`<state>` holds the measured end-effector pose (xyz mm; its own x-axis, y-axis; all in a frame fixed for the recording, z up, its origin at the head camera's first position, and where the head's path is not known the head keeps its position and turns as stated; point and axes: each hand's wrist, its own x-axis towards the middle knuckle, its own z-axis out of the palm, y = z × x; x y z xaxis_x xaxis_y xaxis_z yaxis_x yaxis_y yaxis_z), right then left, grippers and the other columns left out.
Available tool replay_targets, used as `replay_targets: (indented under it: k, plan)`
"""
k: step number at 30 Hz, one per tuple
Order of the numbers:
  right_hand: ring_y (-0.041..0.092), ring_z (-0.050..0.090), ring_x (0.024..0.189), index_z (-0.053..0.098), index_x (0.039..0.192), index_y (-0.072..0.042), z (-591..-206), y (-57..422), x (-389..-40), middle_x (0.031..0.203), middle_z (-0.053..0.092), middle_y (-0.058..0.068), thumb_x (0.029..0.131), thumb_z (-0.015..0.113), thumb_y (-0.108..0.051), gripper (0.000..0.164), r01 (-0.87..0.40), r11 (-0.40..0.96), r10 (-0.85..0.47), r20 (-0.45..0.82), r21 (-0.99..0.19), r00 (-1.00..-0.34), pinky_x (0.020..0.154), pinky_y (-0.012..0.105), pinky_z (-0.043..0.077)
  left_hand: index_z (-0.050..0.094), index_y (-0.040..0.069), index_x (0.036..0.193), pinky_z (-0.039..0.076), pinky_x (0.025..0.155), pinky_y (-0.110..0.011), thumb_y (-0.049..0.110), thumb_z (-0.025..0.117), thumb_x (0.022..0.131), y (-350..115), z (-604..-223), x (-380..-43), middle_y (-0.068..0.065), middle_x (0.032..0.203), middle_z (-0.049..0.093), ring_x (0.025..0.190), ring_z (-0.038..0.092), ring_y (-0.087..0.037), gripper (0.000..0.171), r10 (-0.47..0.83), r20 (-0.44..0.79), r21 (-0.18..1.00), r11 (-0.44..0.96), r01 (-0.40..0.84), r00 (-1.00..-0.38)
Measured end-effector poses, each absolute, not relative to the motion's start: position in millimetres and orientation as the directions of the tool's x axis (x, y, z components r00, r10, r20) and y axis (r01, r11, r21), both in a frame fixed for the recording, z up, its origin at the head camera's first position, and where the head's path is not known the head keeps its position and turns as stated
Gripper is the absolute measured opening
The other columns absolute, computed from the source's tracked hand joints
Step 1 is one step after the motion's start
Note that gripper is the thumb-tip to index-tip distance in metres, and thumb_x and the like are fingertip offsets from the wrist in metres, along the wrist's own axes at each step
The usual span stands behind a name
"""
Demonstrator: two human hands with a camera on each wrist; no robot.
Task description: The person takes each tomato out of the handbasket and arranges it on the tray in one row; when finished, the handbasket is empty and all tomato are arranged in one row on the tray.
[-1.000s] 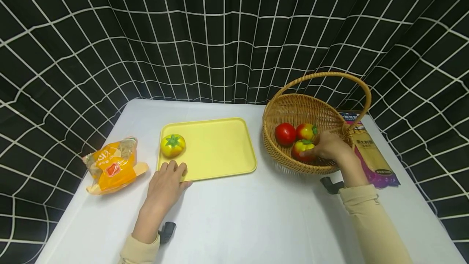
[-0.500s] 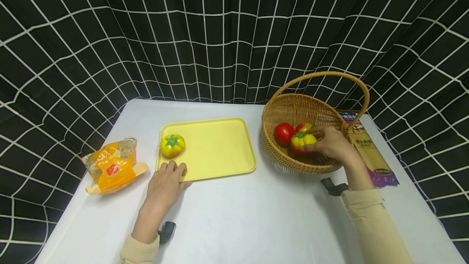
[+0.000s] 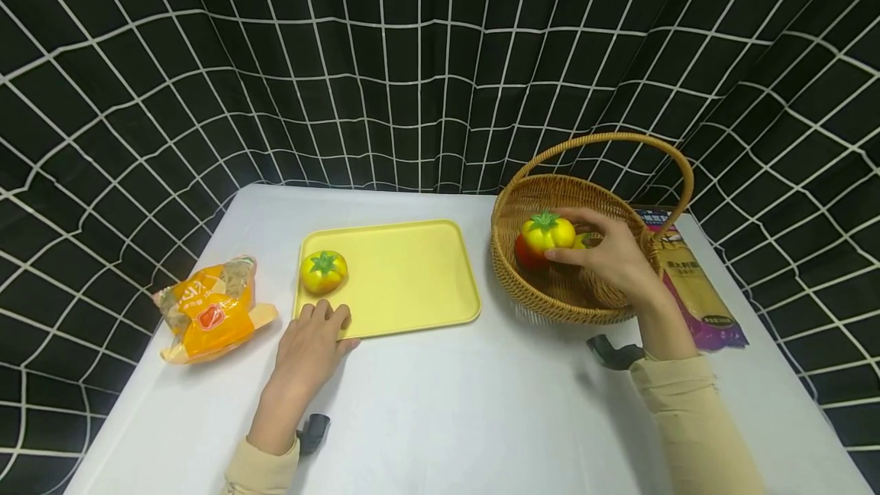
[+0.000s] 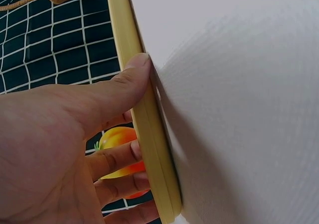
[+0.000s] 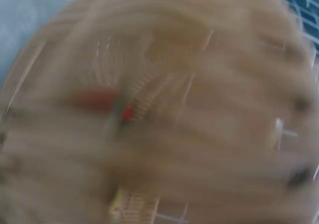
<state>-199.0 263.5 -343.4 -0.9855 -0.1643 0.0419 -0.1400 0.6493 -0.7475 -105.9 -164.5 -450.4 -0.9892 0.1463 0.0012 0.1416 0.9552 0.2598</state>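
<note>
My right hand (image 3: 608, 250) holds a yellow-and-red tomato (image 3: 548, 232) with a green calyx between thumb and fingers, inside the tilted wicker basket's (image 3: 512, 292) opening. A red tomato (image 3: 527, 256) is partly hidden beneath it, and a third tomato (image 3: 583, 240) shows only in part behind the fingers. My left hand (image 3: 309, 342) grips the near-left edge of a yellow tray (image 3: 402, 273); in the left wrist view, the thumb presses the tray's edge (image 4: 149, 114) from outside, with the fingers across it. Another yellow tomato (image 3: 323, 272) sits on the tray's left side. The right wrist view is badly blurred.
An orange-and-clear food bag (image 3: 213, 312) lies left of the tray. Right of the basket, partly behind it, is a purple-and-gold packet (image 3: 701, 289). The basket's tall handle (image 3: 612, 137) arches above it. A black grid-patterned curtain (image 3: 426, 75) surrounds the white table (image 3: 440, 403).
My right hand has taken hold of the yellow-and-red tomato and lifted it up and leftward from the basket's bottom, over the red one. My left hand and the tray have stayed put.
</note>
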Motion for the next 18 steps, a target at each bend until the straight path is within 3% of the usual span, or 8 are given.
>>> replay_targets:
  k: [4, 10, 18]
  plan:
    - [0.033, 0.052, 0.128, 0.058, 0.152, -0.017, -337.4, 243.3, -195.9, 0.151, 0.057, 0.014, 0.091, 0.086, -0.023, 0.068, -0.154, 0.591, -0.158, 0.073, -0.792, -0.985, 0.102, 0.043, 0.045, 0.064, 0.010, 0.114, 0.043, 0.077, -0.039, 0.027, 0.084, 0.092, -164.7, -450.9, -106.0, -0.008, 0.104, 0.053, 0.097, 0.049, -0.031, 0.034, 0.146, 0.007, 0.259, 0.955, 0.143, -0.989]
    - [0.028, 0.056, 0.125, 0.060, 0.149, -0.020, -336.8, 205.5, -192.9, 0.144, 0.060, 0.009, 0.088, 0.087, -0.016, 0.067, -0.142, 0.460, -0.166, 0.072, -0.876, -0.983, 0.099, 0.027, 0.051, 0.065, 0.009, 0.115, 0.043, 0.077, -0.039, 0.026, 0.084, 0.091, -165.1, -451.0, -105.5, -0.009, 0.104, 0.054, 0.098, 0.050, -0.031, 0.035, 0.140, 0.016, 0.268, 0.953, 0.139, -0.990]
    - [0.029, 0.061, 0.123, 0.064, 0.144, -0.017, -348.4, 142.2, -194.9, 0.139, 0.065, 0.008, 0.083, 0.089, -0.011, 0.066, -0.206, 0.322, -0.227, 0.136, -0.924, -0.964, 0.105, 0.042, 0.050, 0.065, 0.010, 0.115, 0.042, 0.078, -0.039, 0.026, 0.084, 0.091, -164.7, -450.7, -105.9, -0.008, 0.104, 0.054, 0.098, 0.049, -0.031, 0.034, 0.138, 0.008, 0.285, 0.949, 0.135, -0.990]
